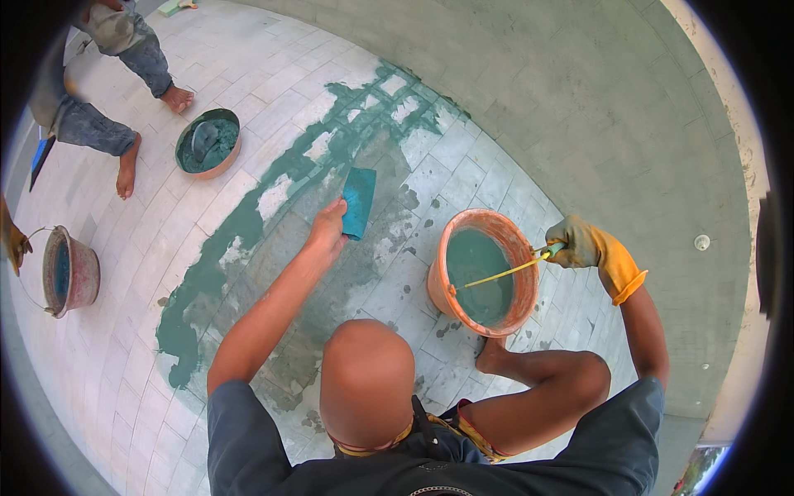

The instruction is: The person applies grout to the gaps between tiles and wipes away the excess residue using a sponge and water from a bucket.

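Knee (368, 364) nearest. Left hand (330, 226) pinching teal pad (358, 204) by left edge (likely light); right hand (585, 251) grasping handle (506, 272), bucket (438, 288) probably heavy.

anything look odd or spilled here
Yes: only the right hand wears a glove; the left hand is bare. Dark splotches dot the pale tiles near the orange bucket, and green paste lies in uneven patches. Nothing looks broken.

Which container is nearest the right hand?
The orange plastic bucket whose yellow handle that gloved hand grips; the round basin and pinkish bucket stand farther left.
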